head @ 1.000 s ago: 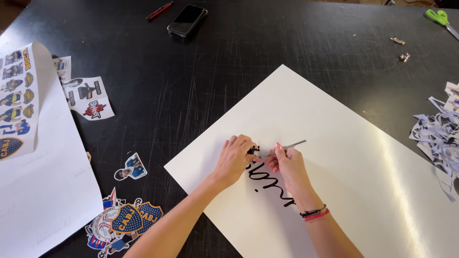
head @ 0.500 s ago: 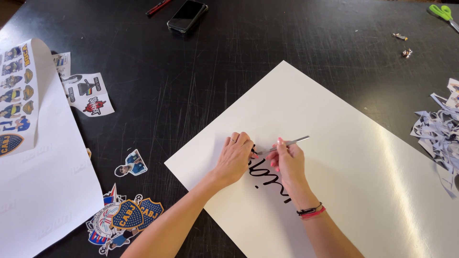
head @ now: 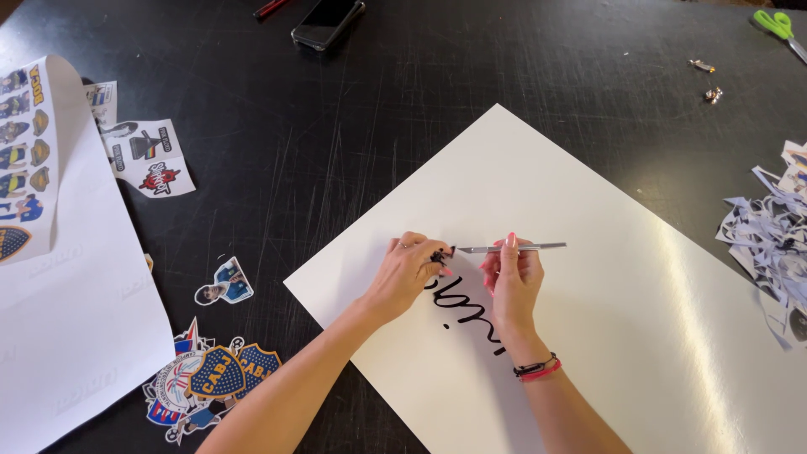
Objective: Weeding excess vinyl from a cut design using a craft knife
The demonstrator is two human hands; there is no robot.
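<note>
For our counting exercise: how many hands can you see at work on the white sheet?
2. The left hand presses down by the black lettering near the white sheet's left edge; the right hand, beside it, holds a thin metal tool. No others show.

Right hand point(head: 513, 282) holds thin metal tool point(head: 513, 248); left hand point(head: 408, 273) pins white sheet point(head: 605, 311).

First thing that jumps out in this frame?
The big white sheet lying at an angle on the scratched black table, with both hands at its near edge. The right hand holds a thin metal tool pointed at black cut lettering; the left hand pinches beside its tip. Colourful cut-out stickers lie lower left.
</note>
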